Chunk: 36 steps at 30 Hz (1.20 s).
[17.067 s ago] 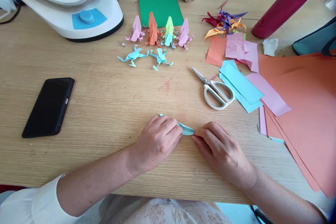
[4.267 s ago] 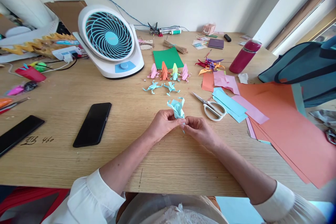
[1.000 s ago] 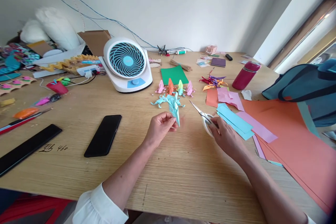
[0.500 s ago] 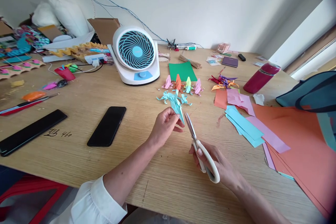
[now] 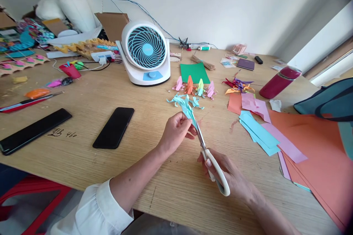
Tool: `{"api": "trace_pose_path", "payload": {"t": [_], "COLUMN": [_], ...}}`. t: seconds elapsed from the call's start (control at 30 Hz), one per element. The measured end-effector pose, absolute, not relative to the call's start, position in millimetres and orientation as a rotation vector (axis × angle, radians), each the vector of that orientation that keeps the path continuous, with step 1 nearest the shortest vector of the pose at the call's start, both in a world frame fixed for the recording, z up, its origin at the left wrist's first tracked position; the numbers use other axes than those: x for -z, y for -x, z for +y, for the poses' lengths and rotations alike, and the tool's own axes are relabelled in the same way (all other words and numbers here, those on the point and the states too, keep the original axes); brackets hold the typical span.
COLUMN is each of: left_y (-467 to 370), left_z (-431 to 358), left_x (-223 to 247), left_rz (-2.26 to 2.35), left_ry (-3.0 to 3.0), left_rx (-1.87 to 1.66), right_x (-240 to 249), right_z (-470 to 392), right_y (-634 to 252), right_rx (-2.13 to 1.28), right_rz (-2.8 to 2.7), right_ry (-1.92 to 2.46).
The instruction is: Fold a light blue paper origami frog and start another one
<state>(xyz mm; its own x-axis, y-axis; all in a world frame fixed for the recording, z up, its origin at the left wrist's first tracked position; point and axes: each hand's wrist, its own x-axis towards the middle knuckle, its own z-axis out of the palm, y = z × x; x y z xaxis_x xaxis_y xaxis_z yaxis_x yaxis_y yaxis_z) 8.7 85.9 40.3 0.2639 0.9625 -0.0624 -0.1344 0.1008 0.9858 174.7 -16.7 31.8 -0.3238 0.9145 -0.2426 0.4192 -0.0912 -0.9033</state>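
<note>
Between thumb and fingers, my left hand [image 5: 176, 130] pinches a folded light-blue paper piece [image 5: 187, 108]. My right hand [image 5: 220, 167] is closed round the white handles of a pair of scissors [image 5: 200, 136]. The scissor blades lie along the right edge of the blue paper, right by my left fingertips; whether they cut into it I cannot tell. Just beyond are curled light-blue paper scraps [image 5: 197, 102]. Behind these stands a row of small folded paper figures, among them an orange one [image 5: 189, 85] and a yellow-green one [image 5: 200, 87].
A fan [image 5: 147, 51] stands at the back beside a green paper sheet [image 5: 194, 72]. To the left lies a black phone [image 5: 113, 127]. On the right are blue paper strips [image 5: 259, 132], large orange sheets [image 5: 311, 150], a red bottle [image 5: 280, 82] and a blue bag [image 5: 325, 99].
The scissors have moved up against the blue paper, and their blades have come closer together. My left hand keeps its pinch. The whole view has shifted slightly.
</note>
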Motion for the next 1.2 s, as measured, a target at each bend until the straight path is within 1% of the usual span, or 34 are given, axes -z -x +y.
{"api": "trace_pose_path", "payload": {"t": [0.83, 1.2], "left_y": [-10.0, -9.8], "left_z": [84.8, 86.0], "left_x": [-38.2, -35.7], "left_rz": [0.960, 0.950], "left_ry": [-1.169, -1.157], "left_rx": [-1.008, -1.006], "right_x": [-31.6, -29.0], "right_z": [-15.3, -16.0], "right_y": [-173.8, -172.8], "right_rx": [-1.431, -1.391], "right_rz": [-1.687, -1.676], "right_ry": [1.454, 1.457]}}
